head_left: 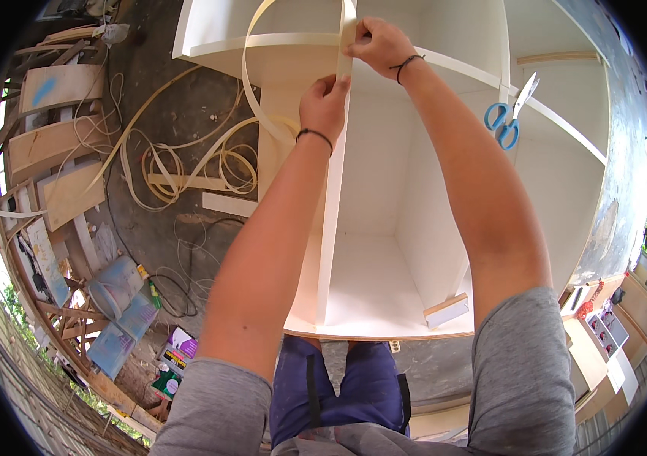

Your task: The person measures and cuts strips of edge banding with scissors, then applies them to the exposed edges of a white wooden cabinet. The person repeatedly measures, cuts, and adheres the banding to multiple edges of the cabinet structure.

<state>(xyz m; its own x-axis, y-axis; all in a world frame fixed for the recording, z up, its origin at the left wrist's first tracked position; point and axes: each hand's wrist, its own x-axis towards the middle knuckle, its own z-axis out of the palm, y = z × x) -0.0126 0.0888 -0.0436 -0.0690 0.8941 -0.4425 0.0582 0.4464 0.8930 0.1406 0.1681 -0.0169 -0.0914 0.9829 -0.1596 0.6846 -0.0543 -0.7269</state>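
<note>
A long cream edge-banding strip [248,72] loops down at the left of a white open-fronted cabinet [369,273] and runs along the edge of an upright panel [329,251]. My right hand [384,47] pinches the strip at the far part of that panel, fingers curled. Closer to me, my left hand [323,110] is closed with its thumb and fingers on the strip and panel edge. To the right of my right forearm, blue-handled scissors [507,125] lie partly open across a cabinet edge. A small wooden block with a white face [446,311] rests at the cabinet's near edge.
Loose coils of banding [237,169] and a white offcut [228,204] lie on the dark floor at left. Farther left are stacked wooden boards [57,137]. A purple box [180,340] and cables sit near my left elbow. A wall [620,175] stands at right.
</note>
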